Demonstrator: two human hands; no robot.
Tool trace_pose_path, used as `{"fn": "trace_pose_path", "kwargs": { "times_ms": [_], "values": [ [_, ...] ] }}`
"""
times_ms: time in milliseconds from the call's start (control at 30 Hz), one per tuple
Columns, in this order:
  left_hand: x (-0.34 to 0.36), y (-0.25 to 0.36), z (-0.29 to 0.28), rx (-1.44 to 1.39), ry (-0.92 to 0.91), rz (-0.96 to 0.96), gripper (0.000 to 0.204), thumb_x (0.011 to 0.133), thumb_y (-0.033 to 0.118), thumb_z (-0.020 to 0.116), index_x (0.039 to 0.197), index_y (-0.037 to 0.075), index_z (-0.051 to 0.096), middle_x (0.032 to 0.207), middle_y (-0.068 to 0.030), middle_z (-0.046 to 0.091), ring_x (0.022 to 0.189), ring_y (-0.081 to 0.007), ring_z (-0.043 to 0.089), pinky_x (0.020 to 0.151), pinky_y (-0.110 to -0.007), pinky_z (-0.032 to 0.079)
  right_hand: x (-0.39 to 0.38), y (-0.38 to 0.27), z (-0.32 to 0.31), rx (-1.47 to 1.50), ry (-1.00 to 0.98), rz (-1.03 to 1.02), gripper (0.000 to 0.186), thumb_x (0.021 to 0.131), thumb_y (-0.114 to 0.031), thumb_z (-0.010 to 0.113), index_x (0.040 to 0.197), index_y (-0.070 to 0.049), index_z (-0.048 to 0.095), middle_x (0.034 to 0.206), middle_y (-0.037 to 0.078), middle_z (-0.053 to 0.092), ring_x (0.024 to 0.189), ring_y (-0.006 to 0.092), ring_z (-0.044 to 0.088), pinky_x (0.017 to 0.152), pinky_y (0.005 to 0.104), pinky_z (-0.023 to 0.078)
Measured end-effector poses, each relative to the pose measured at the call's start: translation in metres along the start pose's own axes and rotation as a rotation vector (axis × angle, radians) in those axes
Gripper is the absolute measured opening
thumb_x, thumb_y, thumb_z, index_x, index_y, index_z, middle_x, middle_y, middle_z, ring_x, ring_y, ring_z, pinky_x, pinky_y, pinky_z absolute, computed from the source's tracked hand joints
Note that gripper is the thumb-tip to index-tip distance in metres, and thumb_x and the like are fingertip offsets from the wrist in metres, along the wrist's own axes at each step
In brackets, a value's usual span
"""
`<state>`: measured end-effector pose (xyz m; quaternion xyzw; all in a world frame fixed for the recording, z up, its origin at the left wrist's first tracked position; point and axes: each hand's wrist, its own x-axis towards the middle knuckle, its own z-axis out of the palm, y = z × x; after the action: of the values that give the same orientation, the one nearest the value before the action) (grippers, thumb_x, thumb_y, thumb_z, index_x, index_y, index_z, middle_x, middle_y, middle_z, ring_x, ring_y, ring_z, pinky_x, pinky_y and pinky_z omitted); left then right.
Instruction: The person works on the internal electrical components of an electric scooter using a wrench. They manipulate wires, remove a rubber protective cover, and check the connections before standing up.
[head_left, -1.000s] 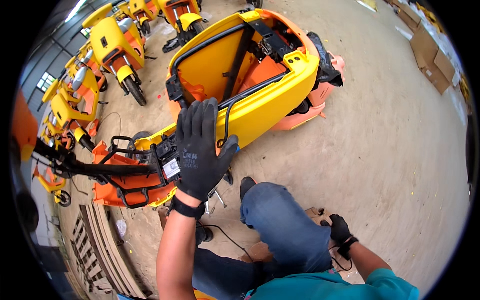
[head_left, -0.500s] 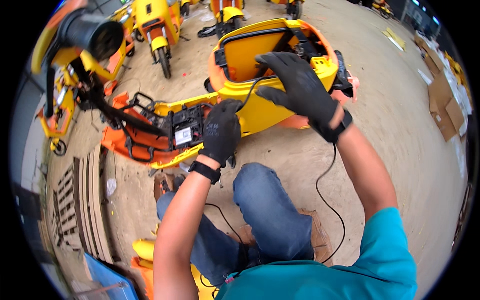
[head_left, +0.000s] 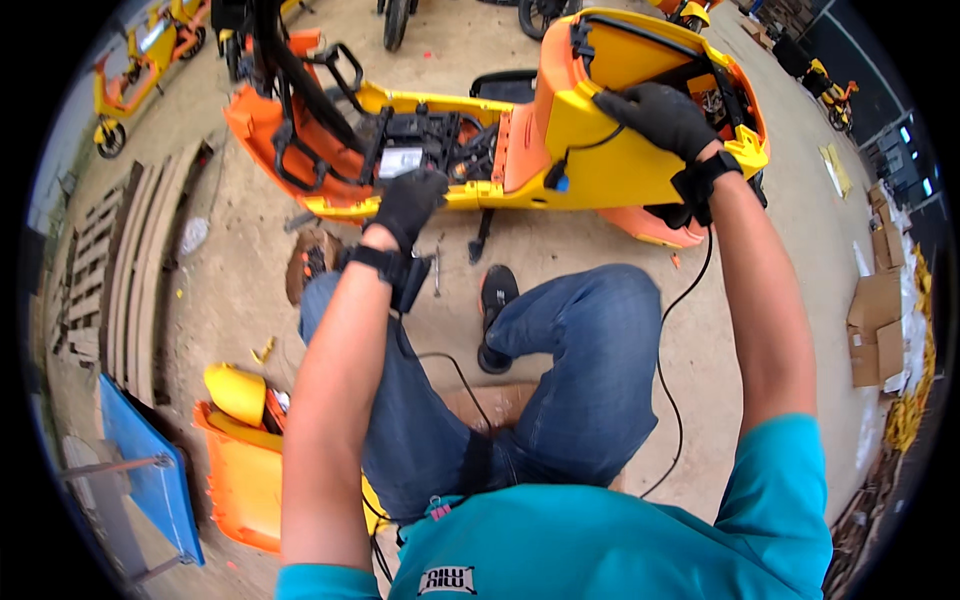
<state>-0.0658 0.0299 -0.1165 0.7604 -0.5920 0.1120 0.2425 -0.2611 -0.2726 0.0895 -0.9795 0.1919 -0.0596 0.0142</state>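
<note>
A yellow and orange scooter body [head_left: 510, 150] stands before me, its footboard uncovered over black parts and a white label. At the rim of its open rear compartment, my right hand [head_left: 662, 118], in a black glove, pinches a thin black cable [head_left: 598, 143]. The cable hangs down the yellow side panel and ends in a connector with a blue tip [head_left: 561, 183]. Over the near edge of the footboard is my gloved left hand [head_left: 410, 205], its fingers curled together; what they hold, if anything, is hidden. Straps on both wrists have black cords running back toward me.
A wooden pallet [head_left: 140, 290] and a blue panel [head_left: 150, 465] lie to the left, near an orange and yellow body part [head_left: 240, 480]. A side stand [head_left: 482, 238] props the scooter near my shoe [head_left: 497, 290]. Cardboard boxes [head_left: 876, 325] line the right; other scooters stand behind.
My view has shifted, moving the scooter up and right. My left hand has let go of the cable and moved left to the footboard; the connector now hangs free. My right hand has closed on the cable.
</note>
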Motion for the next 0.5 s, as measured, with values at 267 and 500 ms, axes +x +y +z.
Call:
{"fn": "trace_pose_path", "kwargs": {
  "times_ms": [267, 500],
  "values": [
    [0.021, 0.005, -0.017, 0.111, 0.263, 0.119, 0.016, 0.084, 0.015, 0.059, 0.097, 0.01, 0.068, 0.091, -0.0125, 0.067, 0.088, -0.0309, 0.065, 0.078, -0.039, 0.053, 0.009, 0.027, 0.006, 0.086, -0.125, 0.021, 0.074, 0.086, -0.073, 0.044, 0.101, -0.005, 0.071, 0.092, 0.017, 0.07, 0.085, 0.0324, 0.068, 0.079, 0.0366, 0.05],
    [0.015, 0.011, -0.029, 0.279, 0.164, 0.043, 0.02, 0.088, 0.019, 0.059, 0.101, 0.007, 0.069, 0.096, -0.0125, 0.068, 0.092, -0.0277, 0.066, 0.083, -0.038, 0.053, 0.004, 0.015, 0.004, 0.047, -0.102, 0.071, 0.075, 0.086, -0.071, 0.044, 0.1, -0.002, 0.07, 0.093, 0.021, 0.069, 0.09, 0.0348, 0.067, 0.081, 0.0393, 0.048]
  ]
}}
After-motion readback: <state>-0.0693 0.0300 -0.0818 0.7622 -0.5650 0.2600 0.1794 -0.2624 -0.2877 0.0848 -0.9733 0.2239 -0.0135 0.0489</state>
